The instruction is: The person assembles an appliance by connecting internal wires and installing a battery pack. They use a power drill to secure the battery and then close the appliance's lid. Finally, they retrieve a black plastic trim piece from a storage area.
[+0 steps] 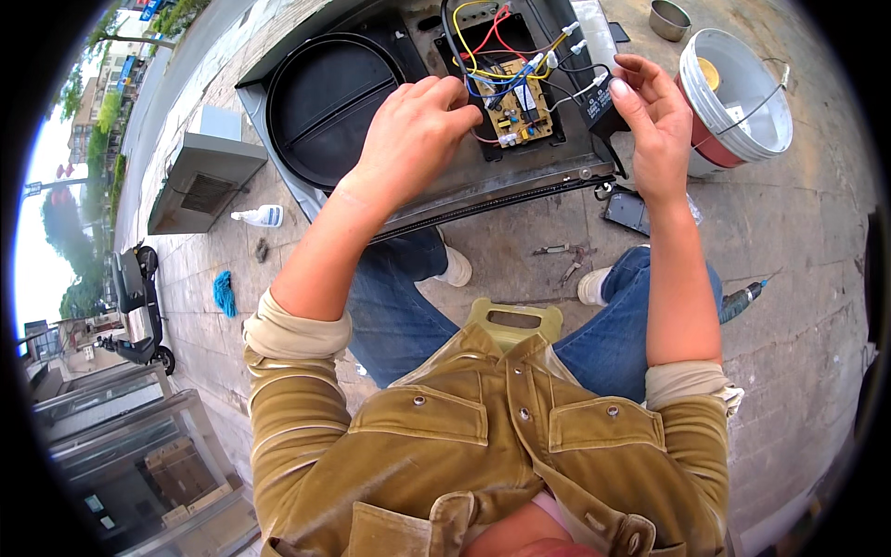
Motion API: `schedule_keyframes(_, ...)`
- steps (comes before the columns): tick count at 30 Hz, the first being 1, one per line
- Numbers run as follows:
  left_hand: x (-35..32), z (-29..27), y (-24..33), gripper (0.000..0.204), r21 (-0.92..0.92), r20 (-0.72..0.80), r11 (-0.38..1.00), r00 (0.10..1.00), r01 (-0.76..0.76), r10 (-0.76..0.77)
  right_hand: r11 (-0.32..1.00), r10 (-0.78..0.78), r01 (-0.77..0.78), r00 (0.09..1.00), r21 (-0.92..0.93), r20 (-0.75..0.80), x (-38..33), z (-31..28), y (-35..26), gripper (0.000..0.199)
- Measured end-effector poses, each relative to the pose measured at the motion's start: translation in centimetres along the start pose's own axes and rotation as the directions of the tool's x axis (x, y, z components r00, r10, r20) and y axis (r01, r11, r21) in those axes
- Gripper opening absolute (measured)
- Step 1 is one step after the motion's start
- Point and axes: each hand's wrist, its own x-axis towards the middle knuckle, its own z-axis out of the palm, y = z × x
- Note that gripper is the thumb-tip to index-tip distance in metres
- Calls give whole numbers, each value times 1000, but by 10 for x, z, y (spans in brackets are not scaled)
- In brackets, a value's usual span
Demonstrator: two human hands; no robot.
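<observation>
An opened metal appliance housing (pixel 557 190) lies in front of me, with a round black cover (pixel 320 102) on its left. Right of that, a tan circuit board (pixel 522 116) sits in a black tray, with red, yellow, blue and black wires (pixel 501 42) running over it. My left hand (pixel 418 130) is closed in a pinch at the board's left edge; its fingertips hide whatever they hold. At the housing's right end, my right hand (pixel 659 130) grips a black box-shaped capacitor (pixel 600 110) between thumb and fingers, its leads reaching toward the board.
To the right stand a white bucket (pixel 778 102) and a small metal pot (pixel 668 20). A power drill (pixel 740 302), pliers (pixel 568 265) and a dark flat case (pixel 628 212) lie on the paving. Leftward are a metal box (pixel 206 176), a white bottle (pixel 260 216) and a blue cloth (pixel 224 293).
</observation>
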Motion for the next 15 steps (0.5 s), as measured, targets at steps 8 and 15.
schedule_keyframes(8, -16, -10, 14, 18, -190, -11, 982, 1000, -7, 5, 994, 64, -61, 998, 91, -30, 2, 1, 5, 27)
schedule_keyframes(15, -11, 1, 27, 23, -294, -111, 954, 989, 61, -98, 946, 208, -213, 977, 245, 43, 1, -2, 3, 25)
